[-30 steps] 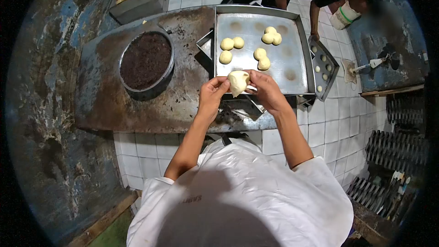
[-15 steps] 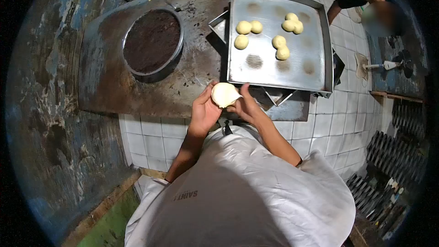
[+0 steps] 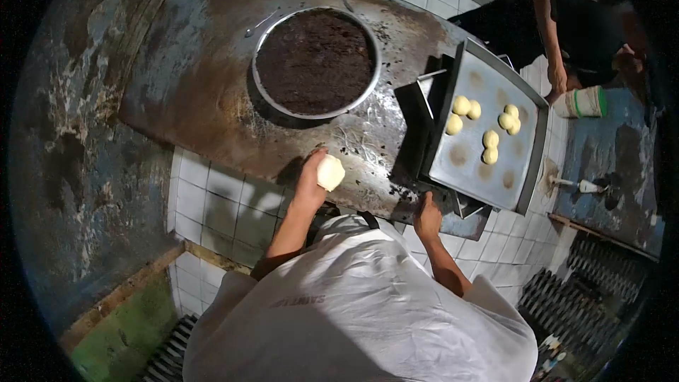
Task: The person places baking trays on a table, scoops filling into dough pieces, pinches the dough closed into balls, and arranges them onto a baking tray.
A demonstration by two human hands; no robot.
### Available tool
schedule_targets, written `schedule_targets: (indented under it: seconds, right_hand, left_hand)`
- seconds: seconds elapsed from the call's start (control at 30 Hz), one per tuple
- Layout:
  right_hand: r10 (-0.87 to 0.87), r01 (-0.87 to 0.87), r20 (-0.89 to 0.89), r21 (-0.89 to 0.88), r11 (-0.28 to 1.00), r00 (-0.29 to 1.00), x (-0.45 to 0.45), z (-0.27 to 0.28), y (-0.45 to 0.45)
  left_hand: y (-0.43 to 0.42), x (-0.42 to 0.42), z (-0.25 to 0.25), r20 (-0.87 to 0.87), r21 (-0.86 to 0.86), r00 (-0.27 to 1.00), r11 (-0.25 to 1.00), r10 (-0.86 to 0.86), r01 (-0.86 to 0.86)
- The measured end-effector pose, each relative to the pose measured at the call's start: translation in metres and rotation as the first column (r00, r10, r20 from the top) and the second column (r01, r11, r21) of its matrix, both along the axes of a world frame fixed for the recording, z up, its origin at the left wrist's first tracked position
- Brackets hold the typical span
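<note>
My left hand holds a flattened piece of pale yellow dough above the table's front edge, below a round metal pan filled with dark brown crumbly filling. Away from the dough, my right hand is near the lower left corner of a square metal tray; its fingers look curled, and anything between them is too small to make out. Several yellow dough balls sit in clusters on the tray, which rests on other tilted trays.
A spoon lies behind the pan on the stained table. At the back right stands a person in dark clothes, one hand near a white bucket with green bands. Dark slatted racks are at the lower right.
My hands have parted: the right one let go of the dough and moved right, while the left keeps it. The view has turned left, shifting the pan and tray rightward.
</note>
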State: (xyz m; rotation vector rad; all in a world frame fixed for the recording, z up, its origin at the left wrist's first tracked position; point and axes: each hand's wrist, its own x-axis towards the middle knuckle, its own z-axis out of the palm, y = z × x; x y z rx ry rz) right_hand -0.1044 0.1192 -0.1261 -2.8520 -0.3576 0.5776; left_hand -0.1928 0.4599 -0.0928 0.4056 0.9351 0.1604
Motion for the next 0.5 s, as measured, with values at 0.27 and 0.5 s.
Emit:
schedule_targets:
  seconds: [0.27,0.5]
  right_hand:
    - [0.421,-0.484,0.258,0.276,0.830,0.870,0.057,0.090,0.219]
    - [0.778,-0.801,0.307,-0.074,0.594,0.549,0.101,0.058,0.362]
  left_hand:
    - [0.088,-0.036,0.008,0.092,-0.167,0.944,0.940,0.317,-0.299]
    - [0.114,-0.053,-0.003,0.111,-0.070,0.916,0.922,0.387,-0.381]
